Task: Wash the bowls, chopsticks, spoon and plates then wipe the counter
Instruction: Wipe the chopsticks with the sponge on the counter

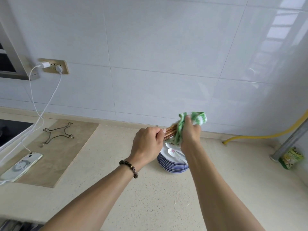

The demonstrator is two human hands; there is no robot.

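- The bundle of wooden chopsticks (170,131) is held just above the stack of blue-rimmed plates (172,165), right of centre in the frame; should the grip slacken while the cloth is drawn along them, I judge that a stick or two could slide out and drop onto the plates or the counter (116,180).
- A white ceramic spoon (175,153) lies loose on the top plate, partly under the right forearm; a low sweep of that arm might knock it off.
- The phone (22,165) and its charging cable (45,104) lie at the left of the frame, well apart from the work; drips look unlikely to reach them.
- The left hand (147,144) is curled into a fist round the near ends of the chopsticks, knuckles up, a beaded bracelet (129,167) on the wrist.
- The right hand (190,132) is clenched round a green-and-white cloth (198,118) wrapped over the far ends, fingers pressed together.
- Both forearms reach from the lower edge toward the tiled wall (150,47).
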